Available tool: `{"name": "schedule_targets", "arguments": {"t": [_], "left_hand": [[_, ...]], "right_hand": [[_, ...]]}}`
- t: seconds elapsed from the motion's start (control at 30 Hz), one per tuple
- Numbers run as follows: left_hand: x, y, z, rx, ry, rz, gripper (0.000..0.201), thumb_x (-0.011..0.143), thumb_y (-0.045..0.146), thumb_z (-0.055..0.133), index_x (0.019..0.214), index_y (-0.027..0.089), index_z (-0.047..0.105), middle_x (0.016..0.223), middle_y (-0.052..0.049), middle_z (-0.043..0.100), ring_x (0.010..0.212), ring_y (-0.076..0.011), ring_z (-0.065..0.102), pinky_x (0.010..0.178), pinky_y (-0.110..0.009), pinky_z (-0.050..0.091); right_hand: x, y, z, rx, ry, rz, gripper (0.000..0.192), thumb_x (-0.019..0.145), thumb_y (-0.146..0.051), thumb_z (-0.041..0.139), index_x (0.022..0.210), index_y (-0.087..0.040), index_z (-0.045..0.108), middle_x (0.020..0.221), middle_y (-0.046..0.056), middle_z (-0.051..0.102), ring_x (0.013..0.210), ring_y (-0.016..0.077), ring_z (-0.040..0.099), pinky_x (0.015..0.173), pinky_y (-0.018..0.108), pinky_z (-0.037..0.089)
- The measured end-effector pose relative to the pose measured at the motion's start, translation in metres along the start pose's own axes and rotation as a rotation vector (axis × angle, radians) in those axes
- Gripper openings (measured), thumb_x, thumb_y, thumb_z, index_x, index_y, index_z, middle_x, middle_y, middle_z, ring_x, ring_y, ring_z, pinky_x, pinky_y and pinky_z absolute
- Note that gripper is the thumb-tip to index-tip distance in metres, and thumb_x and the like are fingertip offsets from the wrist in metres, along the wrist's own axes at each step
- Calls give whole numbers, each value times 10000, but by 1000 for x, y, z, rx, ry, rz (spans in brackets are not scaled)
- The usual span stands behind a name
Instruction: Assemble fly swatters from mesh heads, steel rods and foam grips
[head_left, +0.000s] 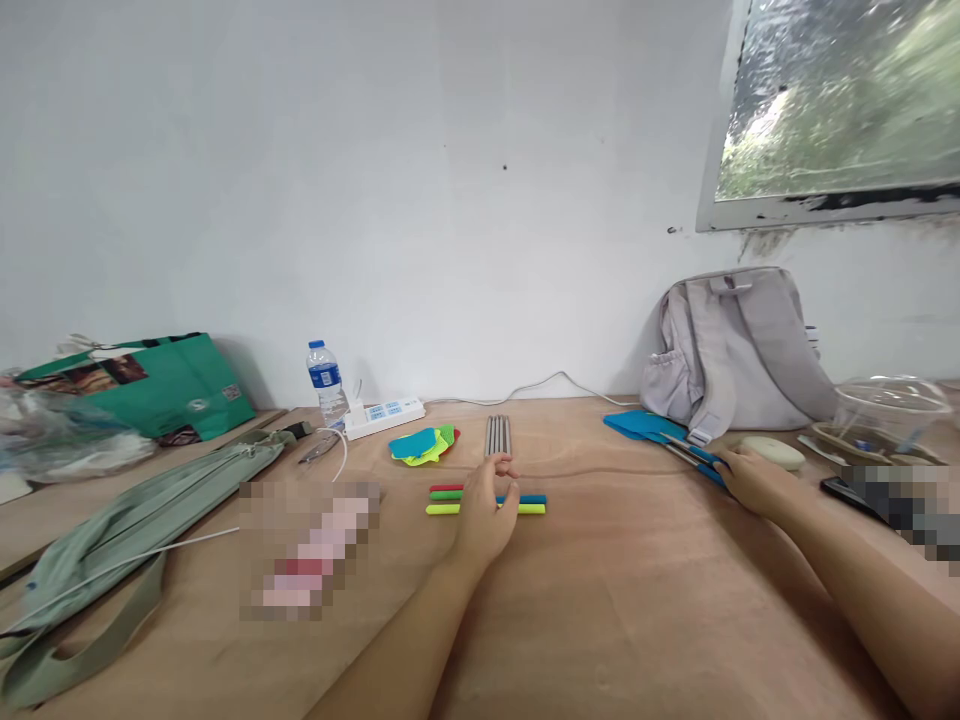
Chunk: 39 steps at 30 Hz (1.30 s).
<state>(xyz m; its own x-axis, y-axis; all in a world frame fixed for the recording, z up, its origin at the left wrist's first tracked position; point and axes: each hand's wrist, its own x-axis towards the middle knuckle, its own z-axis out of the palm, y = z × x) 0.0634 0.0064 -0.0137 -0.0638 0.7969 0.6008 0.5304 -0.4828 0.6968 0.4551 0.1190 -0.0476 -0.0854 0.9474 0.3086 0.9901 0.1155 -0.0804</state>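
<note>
My left hand (487, 515) hovers over or rests on several coloured tubes, its fingers curved and thumb apart, with nothing visible in its grasp. The yellow tube (442, 510), green tube (445, 495), red tube (444, 488) and blue tube (531, 499) lie crosswise, partly hidden by that hand. Just beyond its fingertips, several metal rods (497, 436) lie side by side. To the right, my right hand (750, 482) is closed around blue handles (709, 468) with thin metal shafts. These shafts lead to flat blue heads (637, 424), like fly swatters, lying on the table.
Flat coloured pieces (424, 445) lie left of the rods. A water bottle (325, 385) and a power strip (384, 415) stand by the wall. A grey backpack (739, 350) leans at right, near a whitish oval object (771, 453). A green strapped bag (150, 530) lies left.
</note>
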Motion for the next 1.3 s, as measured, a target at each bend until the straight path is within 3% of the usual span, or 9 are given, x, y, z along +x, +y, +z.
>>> {"name": "schedule_targets", "arguments": {"t": [0.27,0.4,0.57,0.7,0.8,0.93,1.07,1.3], "left_hand": [[3,-5,-5,-36,209,37,148,731,120,425,823,186,521,776,-18,566,756,-149,532,734,-285,408],[4,-6,-5,19,231,44,140,727,117,422,799,192,516,768,-10,562,732,-143,518,710,-271,407],[8,-11,-13,129,254,62,146,716,109,411,777,195,513,773,-15,557,748,-154,513,709,-276,407],[19,-27,-35,225,358,105,140,731,123,385,765,195,500,766,-24,545,769,-170,505,732,-295,400],[26,-49,-56,285,417,43,176,718,106,355,781,192,495,787,-39,542,799,-188,509,758,-323,406],[31,-83,-76,292,368,-31,293,634,29,343,813,187,515,864,-56,554,901,-209,517,837,-368,407],[33,-108,-82,304,332,-139,460,566,-39,352,947,141,536,1033,-114,566,1054,-250,485,927,-420,359],[34,-125,-77,341,164,-237,681,529,-110,336,1157,113,476,1257,-132,462,1204,-259,360,986,-418,305]], "right_hand": [[-8,0,-3,25,53,98,294,785,-241,395,999,-162,581,986,180,580,779,246,576,648,332,359],[-12,-15,-11,48,121,121,301,764,-239,410,1028,-176,541,990,158,557,732,242,573,625,327,374],[-18,-66,-18,208,215,-112,240,761,-201,407,971,-175,520,995,126,538,834,240,546,701,326,390],[-25,-123,-10,366,140,-314,181,781,-200,394,910,-203,520,944,66,547,852,187,533,737,294,402],[-23,-164,1,496,25,-452,177,752,-139,403,869,-184,527,883,52,562,823,169,532,743,292,406],[-7,-209,10,584,21,-541,227,728,-59,382,858,-163,537,877,58,561,824,156,519,748,285,409],[17,-241,19,573,19,-606,320,759,-48,355,996,-164,537,999,67,549,942,144,492,834,272,376],[38,-255,32,456,-44,-659,398,771,-114,411,1131,-245,522,1142,42,506,1050,184,427,901,325,299]]}}
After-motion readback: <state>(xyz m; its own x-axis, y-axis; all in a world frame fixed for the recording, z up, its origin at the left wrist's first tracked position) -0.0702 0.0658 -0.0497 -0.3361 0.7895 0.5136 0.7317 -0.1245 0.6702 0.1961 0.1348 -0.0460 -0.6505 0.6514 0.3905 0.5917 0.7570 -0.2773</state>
